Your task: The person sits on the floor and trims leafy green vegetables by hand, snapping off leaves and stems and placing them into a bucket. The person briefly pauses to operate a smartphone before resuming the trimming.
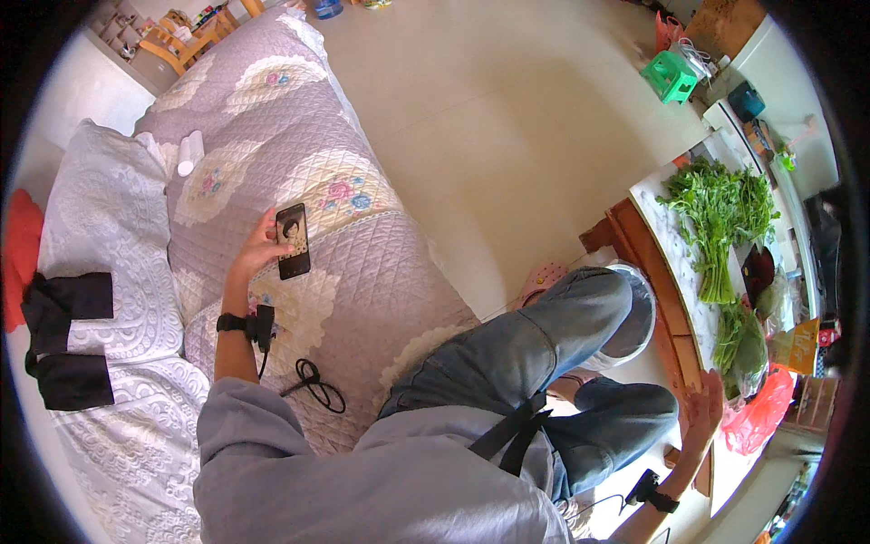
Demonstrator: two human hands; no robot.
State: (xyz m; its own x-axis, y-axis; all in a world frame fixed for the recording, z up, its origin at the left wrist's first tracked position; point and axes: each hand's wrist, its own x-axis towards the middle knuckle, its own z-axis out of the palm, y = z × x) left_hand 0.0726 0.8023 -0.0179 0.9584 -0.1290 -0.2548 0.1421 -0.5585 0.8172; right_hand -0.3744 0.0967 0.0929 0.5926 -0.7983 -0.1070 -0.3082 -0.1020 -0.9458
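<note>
My left hand (257,246) grips a dark smartphone (293,262) just over the quilted sofa cover, thumb across its lit screen. The screen shows a picture. At the right, my right hand (705,401) lies extended at the edge of the marble-topped table (683,272), with nothing visible in it. Beside its fingertips are leafy greens partly in a clear plastic bag (753,353) and a red plastic bag (760,416). A large bunch of leafy green stalks (720,217) is spread farther up the table.
A looped black cable (319,386) lies on the lilac quilted cover (360,272). Black cloth (75,381) hangs over a white lace backrest cover (109,224). Below my knee stands a bin with a clear plastic liner (629,333). A green plastic stool (669,76) is by the far wall.
</note>
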